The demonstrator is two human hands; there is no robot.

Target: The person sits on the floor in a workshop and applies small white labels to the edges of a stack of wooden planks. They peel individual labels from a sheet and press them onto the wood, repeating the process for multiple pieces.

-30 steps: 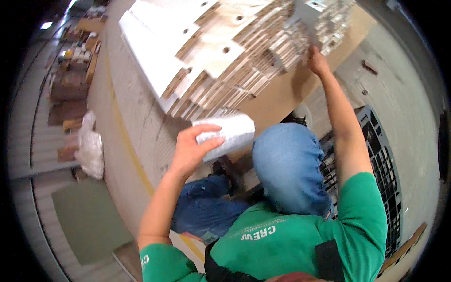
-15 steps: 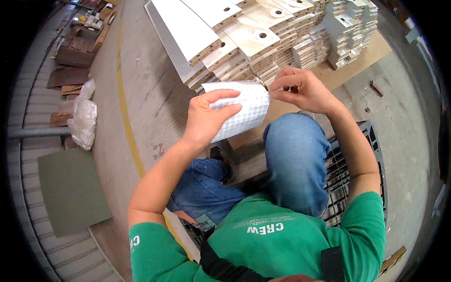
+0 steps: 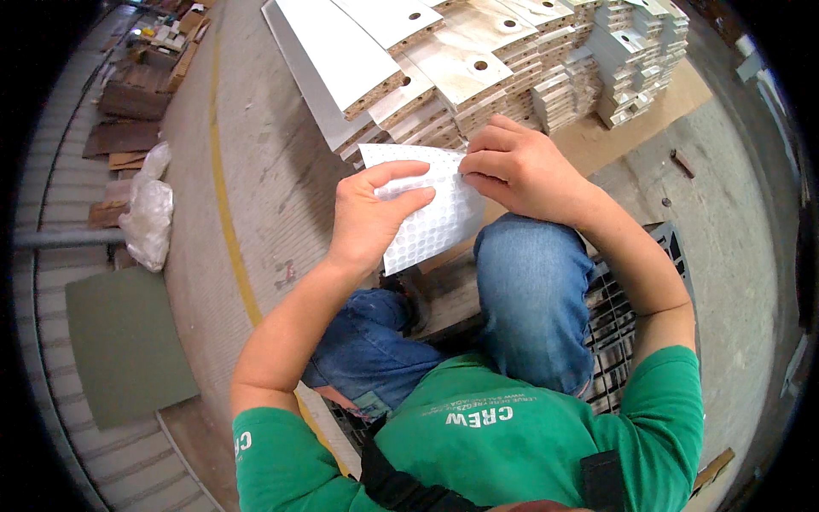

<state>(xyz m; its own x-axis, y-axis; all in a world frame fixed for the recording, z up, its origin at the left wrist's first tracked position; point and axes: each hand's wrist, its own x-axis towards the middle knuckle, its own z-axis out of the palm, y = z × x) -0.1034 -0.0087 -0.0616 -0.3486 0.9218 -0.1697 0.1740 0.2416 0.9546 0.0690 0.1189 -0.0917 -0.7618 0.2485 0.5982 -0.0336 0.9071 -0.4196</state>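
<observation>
A white sheet of round stickers (image 3: 431,224), with rows of pale dots, is held up slightly bent above the knees. My left hand (image 3: 367,213) grips its left side, thumb and index finger on the front and the other fingers hidden behind. At the upper right part of the sheet, my right hand (image 3: 520,171) is closed with thumb and fingertips pinched together against it. Whether a single sticker is between those fingertips is hidden.
A stack of white chipboard panels (image 3: 478,72) with drilled holes rises just beyond my hands, on a brown board (image 3: 657,107). A black plastic pallet (image 3: 618,354) is beside my right leg. Plastic wrap (image 3: 149,213) and a green sheet (image 3: 128,350) lie at the left.
My right hand has moved left and inward, from beyond the sheet's right edge onto its upper right part. The sheet's right side, curled before, is flatter. My left hand has barely moved.
</observation>
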